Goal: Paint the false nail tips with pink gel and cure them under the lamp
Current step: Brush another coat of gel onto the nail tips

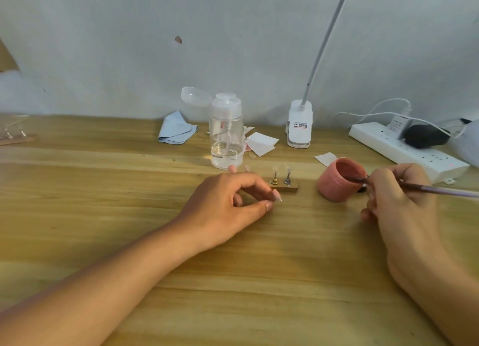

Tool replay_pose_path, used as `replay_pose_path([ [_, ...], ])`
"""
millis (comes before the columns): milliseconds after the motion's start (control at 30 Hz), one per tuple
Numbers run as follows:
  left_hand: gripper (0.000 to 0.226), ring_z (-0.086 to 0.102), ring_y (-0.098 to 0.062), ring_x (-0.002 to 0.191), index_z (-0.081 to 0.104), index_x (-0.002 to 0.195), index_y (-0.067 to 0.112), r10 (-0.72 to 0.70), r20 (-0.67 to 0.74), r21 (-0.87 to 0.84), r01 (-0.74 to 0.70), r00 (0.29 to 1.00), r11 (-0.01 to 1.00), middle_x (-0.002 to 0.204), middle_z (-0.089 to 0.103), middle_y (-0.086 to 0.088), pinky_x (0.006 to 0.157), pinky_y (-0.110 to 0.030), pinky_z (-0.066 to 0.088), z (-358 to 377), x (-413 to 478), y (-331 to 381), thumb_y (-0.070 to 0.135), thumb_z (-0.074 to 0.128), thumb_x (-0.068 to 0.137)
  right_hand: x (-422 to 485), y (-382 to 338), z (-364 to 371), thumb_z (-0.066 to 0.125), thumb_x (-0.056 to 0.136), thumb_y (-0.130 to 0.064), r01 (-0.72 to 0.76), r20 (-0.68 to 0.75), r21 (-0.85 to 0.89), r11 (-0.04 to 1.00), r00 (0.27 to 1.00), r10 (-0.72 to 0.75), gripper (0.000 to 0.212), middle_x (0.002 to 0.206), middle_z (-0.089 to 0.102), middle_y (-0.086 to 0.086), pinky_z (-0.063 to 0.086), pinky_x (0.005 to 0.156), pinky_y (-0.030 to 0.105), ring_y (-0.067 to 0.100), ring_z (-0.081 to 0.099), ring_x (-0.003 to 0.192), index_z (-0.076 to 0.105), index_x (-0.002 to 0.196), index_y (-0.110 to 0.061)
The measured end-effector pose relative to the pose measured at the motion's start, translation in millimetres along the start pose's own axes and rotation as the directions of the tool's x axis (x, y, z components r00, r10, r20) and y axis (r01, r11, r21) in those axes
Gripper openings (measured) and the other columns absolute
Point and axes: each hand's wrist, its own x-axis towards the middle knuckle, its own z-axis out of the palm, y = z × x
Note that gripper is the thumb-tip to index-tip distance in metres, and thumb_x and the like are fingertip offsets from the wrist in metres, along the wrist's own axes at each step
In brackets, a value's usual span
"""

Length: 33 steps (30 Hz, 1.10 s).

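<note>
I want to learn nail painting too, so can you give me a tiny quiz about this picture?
1. True or false: the tip of the brush is dipped into the pink gel pot.
2. Which of these stands nearest the nail stand? A: the clear pump bottle. B: the power strip. C: the blue cloth.
3. Fill in the gap: the brush is held by the ___ hand.

Key: 1 true. 2 A. 3 right, the right hand.
</note>
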Motion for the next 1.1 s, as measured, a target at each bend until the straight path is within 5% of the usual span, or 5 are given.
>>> replay_pose_path([
  [233, 0.013, 0.038, -0.001, 0.042, 0.073, 0.087, 0.032, 0.014, 0.004, -0.016, -0.014, 1.0, 1.0, 0.088, 0.072, 0.027, 0.056, 0.0, 0.032, 0.0, 0.1, -0.8, 0.019, 0.075, 0.086, -0.2, -0.4, 1.3, 0.055, 0.088, -0.013, -0.031, 0.044, -0.018, 0.999, 0.998, 0.032, 0.012, 0.045, 0.046, -0.01, 0.037, 0.051, 0.033, 0.001, 0.038, 0.037, 0.048, 0.081, -0.021],
  [633, 0.013, 0.041, -0.001, 0.044, 0.072, 0.085, 0.035, -0.006, 0.0, 0.031, 0.006, 1.0, 0.999, 0.082, 0.069, 0.027, 0.053, -0.006, 0.032, 0.3, 0.8, -1.5, 0.023, 0.076, 0.085, -21.3, -13.0, 3.4, 0.043, 0.094, 0.006, 0.147, 0.231, 0.229, 0.962, 0.952, -0.2, 0.01, 0.077, 0.069, 0.012, 0.051, 0.057, 0.027, 0.022, 0.059, 0.059, 0.05, 0.089, 0.002],
  [700, 0.016, 0.043, 0.0, 0.044, 0.071, 0.083, 0.037, -0.007, 0.0, 0.05, 0.007, 1.0, 0.999, 0.082, 0.069, 0.028, 0.054, -0.004, 0.032, 0.6, 1.4, -1.8, 0.022, 0.076, 0.085, -30.4, -12.9, 8.8, 0.047, 0.093, 0.008, 0.065, 0.312, 0.256, 0.964, 0.939, -0.146, 0.008, 0.091, 0.065, 0.026, 0.053, 0.056, 0.027, 0.025, 0.062, 0.06, 0.049, 0.086, 0.011],
  [833, 0.017, 0.04, -0.001, 0.041, 0.071, 0.08, 0.037, -0.004, 0.003, 0.064, 0.004, 1.0, 0.998, 0.083, 0.07, 0.028, 0.051, -0.006, 0.031, 1.2, 1.3, -2.5, 0.021, 0.076, 0.084, -38.6, -6.1, 12.2, 0.05, 0.089, 0.006, -0.076, 0.403, 0.197, 0.977, 0.915, -0.01, 0.012, 0.06, 0.066, 0.016, 0.05, 0.051, 0.021, 0.021, 0.056, 0.052, 0.046, 0.081, 0.014],
  [1100, 0.007, 0.041, 0.001, 0.039, 0.075, 0.085, 0.026, -0.003, -0.011, 0.084, 0.004, 1.0, 0.996, 0.059, 0.058, 0.036, 0.049, -0.003, 0.029, 2.1, 2.5, -2.9, 0.019, 0.077, 0.084, -39.4, -4.0, 16.5, 0.054, 0.085, 0.002, -0.067, 0.432, 0.114, 0.991, 0.902, 0.012, 0.013, 0.065, 0.07, 0.016, 0.049, 0.053, 0.021, 0.018, 0.055, 0.053, 0.05, 0.074, -0.002],
])
